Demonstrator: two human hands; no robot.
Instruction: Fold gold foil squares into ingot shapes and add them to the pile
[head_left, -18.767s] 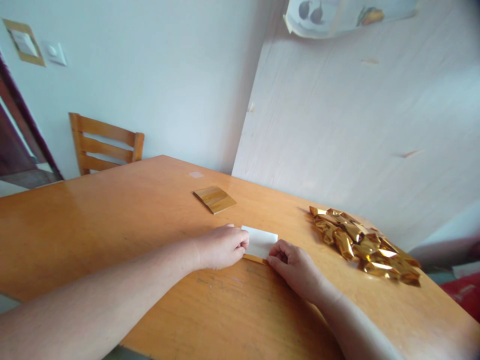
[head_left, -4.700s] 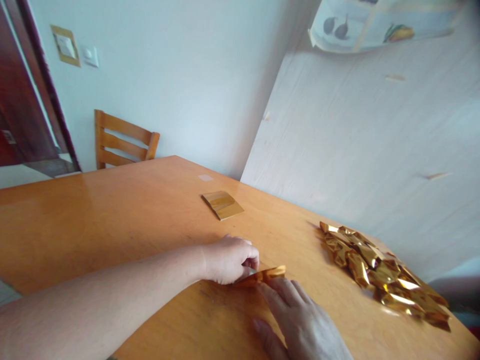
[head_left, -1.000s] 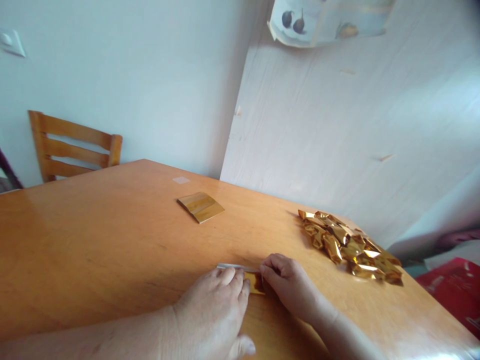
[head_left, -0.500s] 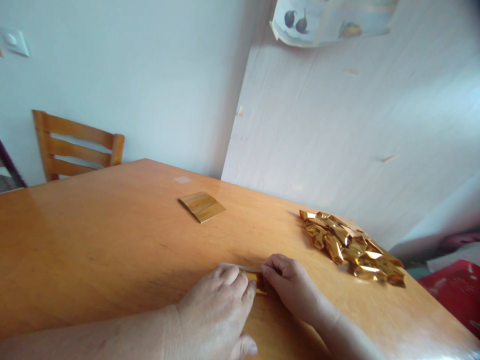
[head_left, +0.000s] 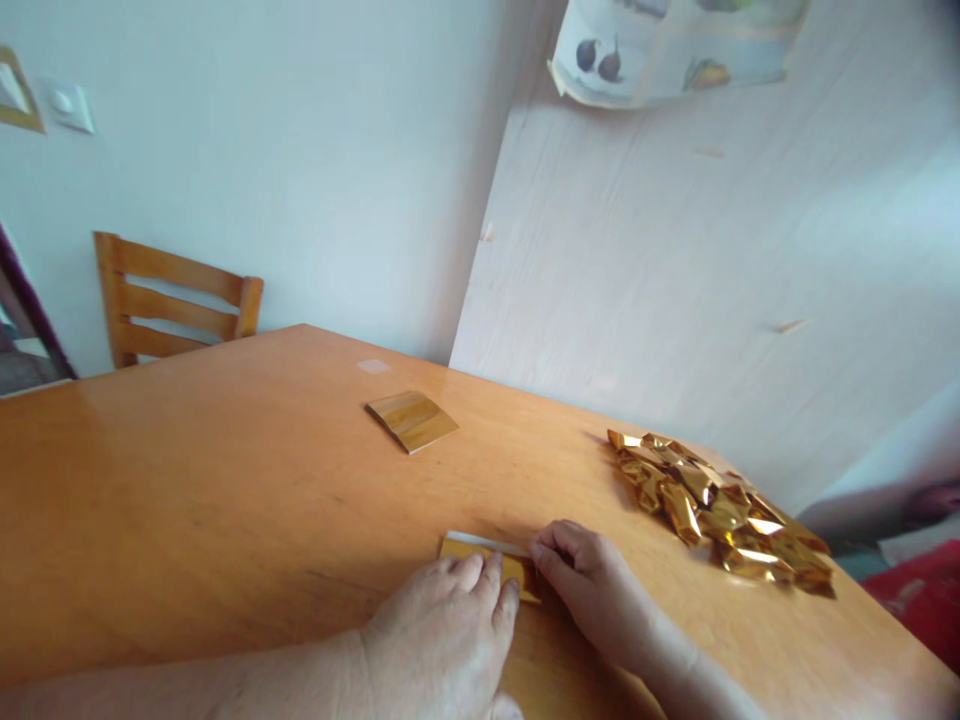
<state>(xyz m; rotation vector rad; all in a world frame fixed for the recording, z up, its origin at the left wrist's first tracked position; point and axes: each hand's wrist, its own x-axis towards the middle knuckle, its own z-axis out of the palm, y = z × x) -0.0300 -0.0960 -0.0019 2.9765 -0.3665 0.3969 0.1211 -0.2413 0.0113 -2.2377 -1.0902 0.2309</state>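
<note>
A piece of gold foil paper (head_left: 469, 547) with a white strip along its far edge lies folded on the table in front of me. My left hand (head_left: 457, 620) rests palm down over its near part, fingers laid on the foil and hiding much of it. At the paper's right end, my right hand (head_left: 574, 560) pinches the edge between thumb and bent fingers. Farther off sits a stack of flat gold foil sheets (head_left: 412, 420). To the right of my right hand lies a heap of shiny folded gold foil pieces (head_left: 720, 515).
The wooden table (head_left: 225, 480) meets the wall at its far side. A wooden chair (head_left: 180, 295) stands beyond its left edge. A small pale square (head_left: 373, 366) lies near the far edge. Something red (head_left: 919, 595) is past the table's right edge.
My left hand has drawn slightly back toward me, so more of the foil paper and its white strip shows. My right hand keeps its pinch. The whole view has shifted slightly.
</note>
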